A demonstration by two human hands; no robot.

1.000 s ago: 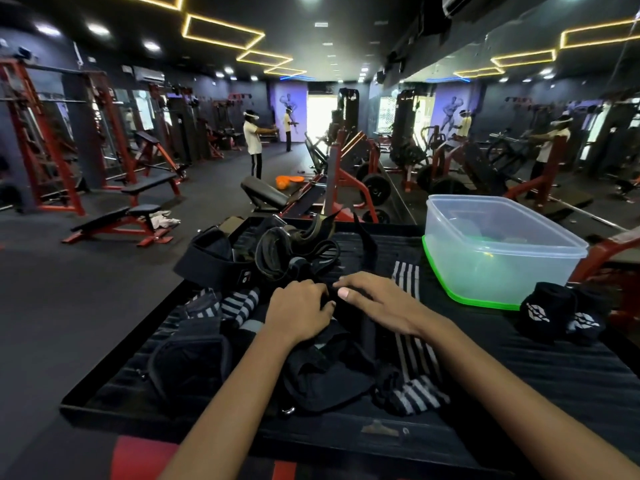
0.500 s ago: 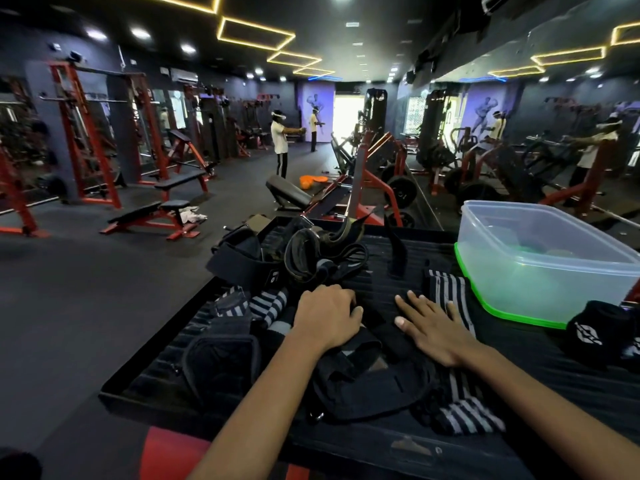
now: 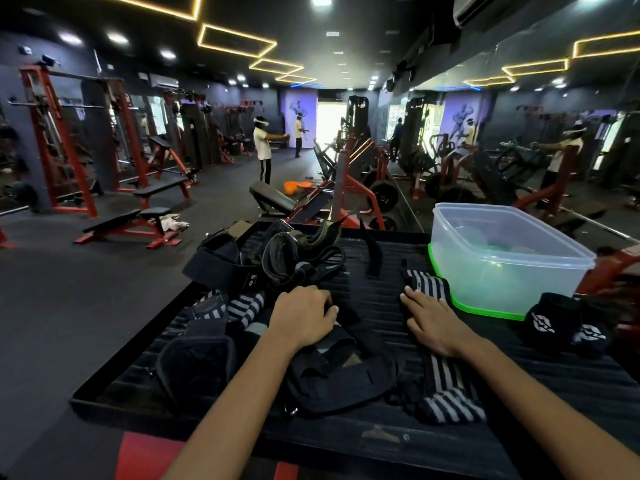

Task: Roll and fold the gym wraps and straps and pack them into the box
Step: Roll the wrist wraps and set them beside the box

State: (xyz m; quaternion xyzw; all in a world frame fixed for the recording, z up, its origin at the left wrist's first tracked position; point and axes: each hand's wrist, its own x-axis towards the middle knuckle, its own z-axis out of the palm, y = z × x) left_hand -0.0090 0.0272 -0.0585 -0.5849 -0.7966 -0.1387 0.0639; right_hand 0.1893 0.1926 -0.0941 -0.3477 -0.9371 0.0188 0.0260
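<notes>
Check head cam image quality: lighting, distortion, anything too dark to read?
Head view: dim gym, lit by small ceiling spots and yellow strips; the doorway at the back blows out white. Wide-angle bending at the edges. Both hands, left hand and right hand, are sharp; the black straps merge with the black table. Clear box reads well.

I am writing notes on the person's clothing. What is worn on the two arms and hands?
Nothing is worn. The left hand and the right hand are bare, with no gloves, rings or watch visible. Both forearms are bare too, and no sleeve shows in the view.
</notes>
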